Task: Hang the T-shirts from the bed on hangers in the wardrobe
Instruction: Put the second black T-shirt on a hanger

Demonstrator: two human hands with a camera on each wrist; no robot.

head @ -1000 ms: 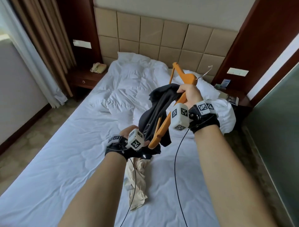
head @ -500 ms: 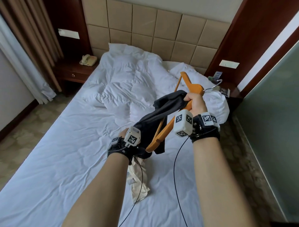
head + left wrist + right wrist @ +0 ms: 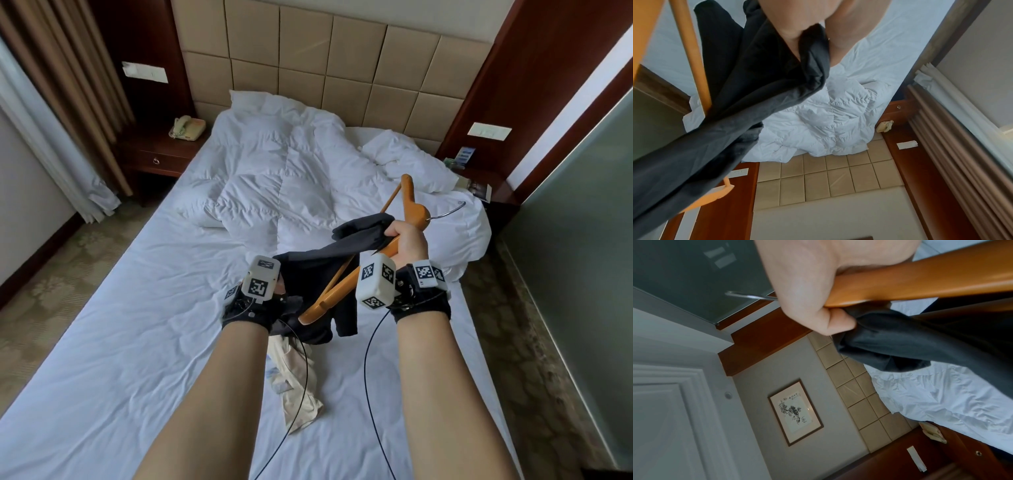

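Above the bed I hold a wooden hanger with a metal hook. My right hand grips the hanger's arm and pinches a fold of the dark grey T-shirt against it. The dark T-shirt stretches down to my left hand, whose fingers pinch its edge. The hanger's lower arm runs through the cloth. A cream T-shirt lies crumpled on the white sheet below my wrists.
A rumpled white duvet and pillow fill the head of the bed. A bedside table with a telephone stands at the left, another table at the right. Curtains hang left; a glass partition stands at the right.
Both hands have dropped lower in the view and the T-shirt is stretched further between them. The head view has tilted up, showing more headboard.
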